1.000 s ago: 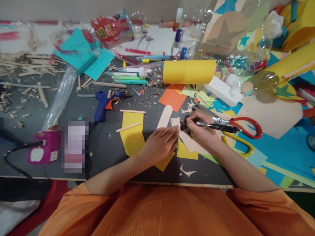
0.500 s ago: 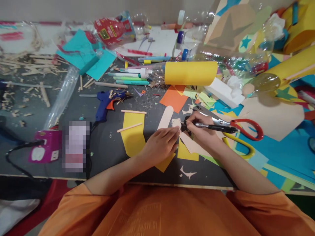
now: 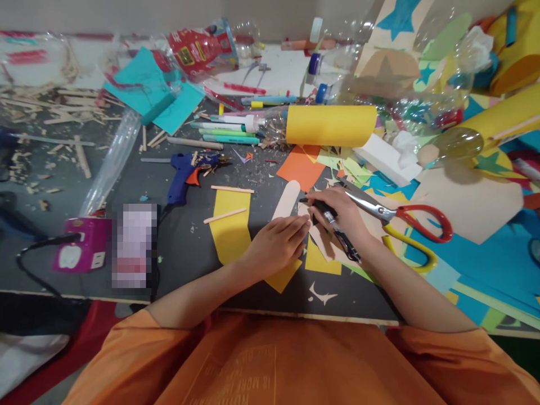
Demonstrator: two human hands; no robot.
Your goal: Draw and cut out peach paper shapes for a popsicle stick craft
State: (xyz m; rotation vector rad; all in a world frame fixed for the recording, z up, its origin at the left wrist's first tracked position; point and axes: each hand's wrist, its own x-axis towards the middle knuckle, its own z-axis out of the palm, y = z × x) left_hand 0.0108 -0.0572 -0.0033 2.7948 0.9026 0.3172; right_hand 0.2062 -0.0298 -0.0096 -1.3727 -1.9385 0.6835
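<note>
While pale paper (image 3: 302, 208) lies partly under the flattened left hand (image 3: 279, 241), the right hand (image 3: 341, 212) grips a pen (image 3: 346, 244).

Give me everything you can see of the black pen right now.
The pen is slim and mostly black, with pale highlights or markings along a glossy barrel that looks like plastic. The right hand grips it towards its front end and partly covers it. It slants, its rear end pointing down and right in the picture. The front end is near a small pale paper piece beside the left hand; I can't tell whether the tip touches anything.
</note>
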